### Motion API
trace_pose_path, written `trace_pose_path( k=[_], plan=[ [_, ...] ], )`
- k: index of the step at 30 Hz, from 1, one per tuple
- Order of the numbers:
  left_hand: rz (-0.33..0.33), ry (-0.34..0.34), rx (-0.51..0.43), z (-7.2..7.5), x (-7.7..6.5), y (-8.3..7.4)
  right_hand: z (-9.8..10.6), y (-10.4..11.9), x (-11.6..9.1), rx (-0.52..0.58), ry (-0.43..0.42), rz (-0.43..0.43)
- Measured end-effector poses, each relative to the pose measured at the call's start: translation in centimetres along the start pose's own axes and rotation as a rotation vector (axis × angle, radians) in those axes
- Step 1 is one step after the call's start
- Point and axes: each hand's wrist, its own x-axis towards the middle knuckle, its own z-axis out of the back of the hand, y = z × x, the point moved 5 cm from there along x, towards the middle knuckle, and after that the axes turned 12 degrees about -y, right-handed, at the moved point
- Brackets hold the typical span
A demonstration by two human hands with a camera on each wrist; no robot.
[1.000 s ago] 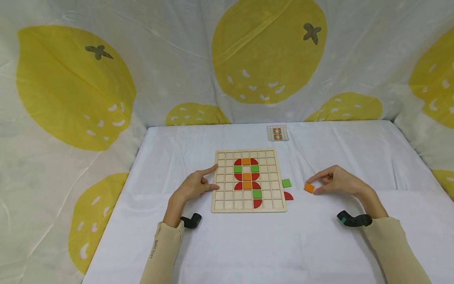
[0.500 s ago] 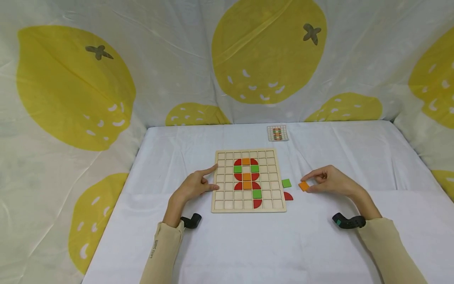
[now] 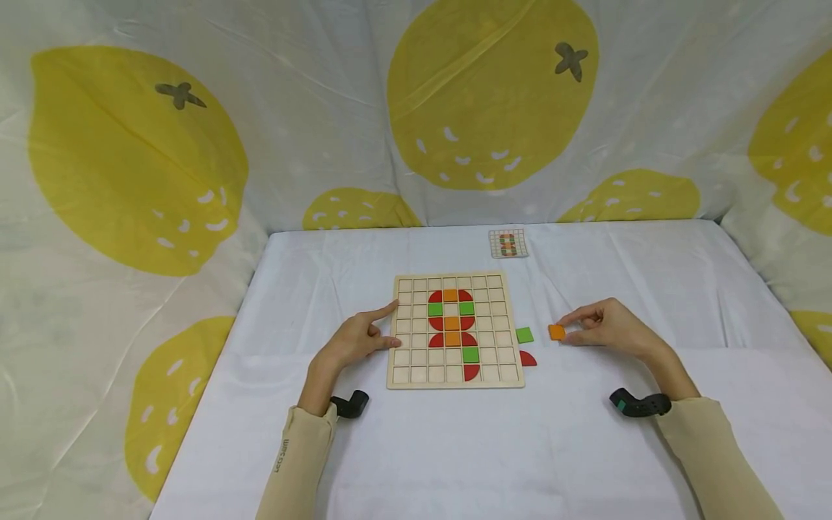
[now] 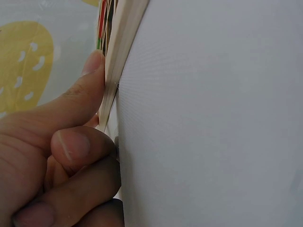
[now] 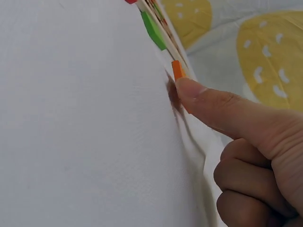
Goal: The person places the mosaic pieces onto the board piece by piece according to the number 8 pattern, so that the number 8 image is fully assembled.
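In the head view a square wooden grid board (image 3: 401, 361) lies on the white cloth, bearing red quarter-round, green square and orange square tiles. My left hand (image 3: 353, 339) touches the board's left edge with straight, spread thumb and index finger; the left wrist view shows the thumb (image 4: 78, 97) along the edge and the other fingers curled. To the right of the board, my right hand (image 3: 609, 329) pinches an orange square tile (image 3: 555, 332) between thumb and index finger. The right wrist view shows that tile tilted, close over the cloth.
A green square tile (image 3: 524, 335) and a red quarter-round tile (image 3: 529, 359) lie beside the board's right edge. Behind the board lies a small pattern card (image 3: 508, 243) with a similar coloured grid. Lemon-print cloth (image 3: 494, 94) walls the back and sides.
My right hand has moved a little left with the orange tile, and the tile has turned so its sides run straighter to the board. My left hand and the board stay put.
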Motion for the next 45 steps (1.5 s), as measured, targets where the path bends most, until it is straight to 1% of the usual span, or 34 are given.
trace_pose_path(
  k=[4,7,11,17,21,25,29,31,33,36,39,45],
  plan=[
    [-0.007,-0.002,-0.001,0.1,0.0,-0.1,-0.2,1.1,-0.1,0.02,-0.038,-0.013],
    [-0.009,0.0,-0.005,0.0,-0.1,-0.1,-1.4,2.5,-0.2,0.049,-0.041,0.015],
    [-0.007,0.002,-0.004,0.0,-0.1,0.0,-4.1,5.1,-0.3,0.063,-0.02,0.084],
    [-0.015,-0.003,-0.006,0.0,-0.1,-0.1,-8.4,8.8,-1.1,0.091,-0.004,0.161],
    [-0.025,-0.003,0.0,-0.1,-0.1,-0.3,-10.7,10.3,-1.8,0.105,0.001,0.196],
    [-0.033,-0.006,0.023,0.0,-0.1,-0.3,-12.4,11.2,-2.3,0.111,0.023,0.229],
    [-0.029,-0.004,0.024,0.1,-0.2,-0.2,-13.4,11.5,-2.6,0.112,0.053,0.201],
    [-0.025,-0.004,0.019,0.1,-0.2,-0.2,-13.8,11.5,-2.7,0.096,0.053,0.193],
    [-0.025,-0.004,0.017,0.1,-0.3,-0.2,-14.1,11.7,-2.7,0.073,0.038,0.204],
    [-0.023,-0.005,0.017,0.1,-0.3,-0.1,-14.5,12.0,-2.8,0.031,0.009,0.254],
    [-0.026,-0.005,0.014,0.1,-0.3,-0.2,-14.6,12.3,-2.8,0.006,-0.01,0.271],
    [-0.034,-0.004,0.017,0.0,-0.3,-0.3,-14.7,12.4,-2.9,0.002,-0.016,0.242]
  ],
)
